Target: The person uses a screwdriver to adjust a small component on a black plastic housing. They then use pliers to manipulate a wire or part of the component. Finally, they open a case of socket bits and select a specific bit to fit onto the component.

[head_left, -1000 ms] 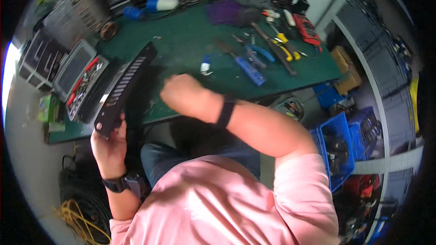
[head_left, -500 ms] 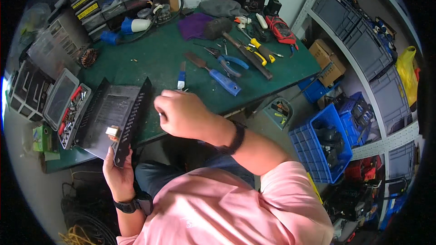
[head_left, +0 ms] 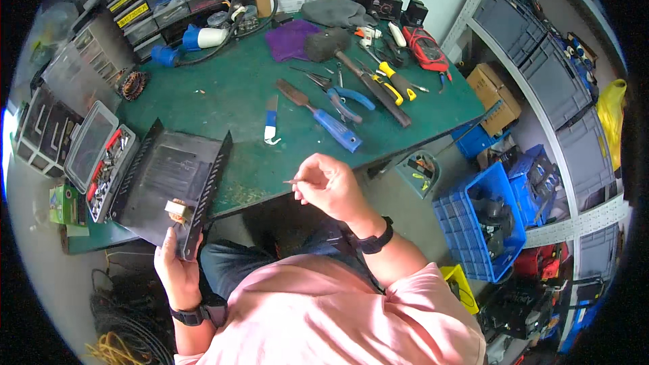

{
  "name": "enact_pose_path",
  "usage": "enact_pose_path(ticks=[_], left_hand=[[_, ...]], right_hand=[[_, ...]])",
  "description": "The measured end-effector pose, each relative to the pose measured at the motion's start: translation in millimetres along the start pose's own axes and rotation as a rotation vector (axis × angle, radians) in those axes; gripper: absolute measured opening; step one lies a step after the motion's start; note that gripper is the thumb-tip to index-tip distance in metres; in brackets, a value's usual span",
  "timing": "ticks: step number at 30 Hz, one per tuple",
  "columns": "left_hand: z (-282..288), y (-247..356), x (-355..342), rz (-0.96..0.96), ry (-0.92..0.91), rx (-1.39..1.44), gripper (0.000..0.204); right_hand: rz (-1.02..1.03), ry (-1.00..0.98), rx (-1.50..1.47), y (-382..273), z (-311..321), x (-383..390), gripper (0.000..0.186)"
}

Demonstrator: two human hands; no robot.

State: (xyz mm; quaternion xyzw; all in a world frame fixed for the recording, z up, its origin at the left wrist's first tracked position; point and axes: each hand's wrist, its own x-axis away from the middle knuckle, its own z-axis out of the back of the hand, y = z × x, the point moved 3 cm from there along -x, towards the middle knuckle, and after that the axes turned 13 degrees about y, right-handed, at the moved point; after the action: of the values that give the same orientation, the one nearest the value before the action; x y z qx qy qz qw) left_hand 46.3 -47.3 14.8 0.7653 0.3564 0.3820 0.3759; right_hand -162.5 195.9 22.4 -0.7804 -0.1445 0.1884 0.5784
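Note:
My left hand [head_left: 177,272] grips the near corner of a black metal chassis panel [head_left: 169,165], thumb on top. The panel has slotted upright sides and lies partly on the bench, its near end past the edge. A small transformer [head_left: 177,210] with copper-coloured windings sits on it just beyond my thumb. My right hand [head_left: 331,188] is raised in front of the bench edge, pinching a small, thin, reddish-brown piece [head_left: 291,182] whose kind I cannot make out. Nearest to it on the bench are a blue-handled blade [head_left: 271,120] and a blue-handled scraper [head_left: 324,118].
An open case of sockets [head_left: 105,162] stands left of the panel. Pliers [head_left: 341,98], a mallet [head_left: 368,78], a purple cloth [head_left: 291,40] and a red meter [head_left: 426,47] lie farther back. Blue crates [head_left: 473,223] and grey-bin shelving [head_left: 554,74] stand right.
My right hand has moved right and nearer to me, away from the panel, and has turned so the pinched piece shows. My left hand keeps hold of the panel.

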Motion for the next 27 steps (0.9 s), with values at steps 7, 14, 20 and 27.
enact_pose_path(ticks=[7, 14, 20, 27], left_hand=[[-1, 2, 9, 0.087, -0.053, -0.181, 0.029], [-6, -5, 8, -0.025, -0.081, -0.21, 0.026], [1, 6, 0, 0.066, -0.204, 0.175, 0.037], [-24, 36, 6, 0.379, -0.367, 0.635, 0.039]], right_hand=[[-0.224, 0.141, -0.425, -1, 29, 3, 0.022], [-0.382, 0.141, -0.519, 5, 26, 12, 0.022], [-0.459, -0.022, -0.505, 11, -18, 21, 0.017], [-0.262, -0.226, -0.195, -6, -104, 13, 0.012]])
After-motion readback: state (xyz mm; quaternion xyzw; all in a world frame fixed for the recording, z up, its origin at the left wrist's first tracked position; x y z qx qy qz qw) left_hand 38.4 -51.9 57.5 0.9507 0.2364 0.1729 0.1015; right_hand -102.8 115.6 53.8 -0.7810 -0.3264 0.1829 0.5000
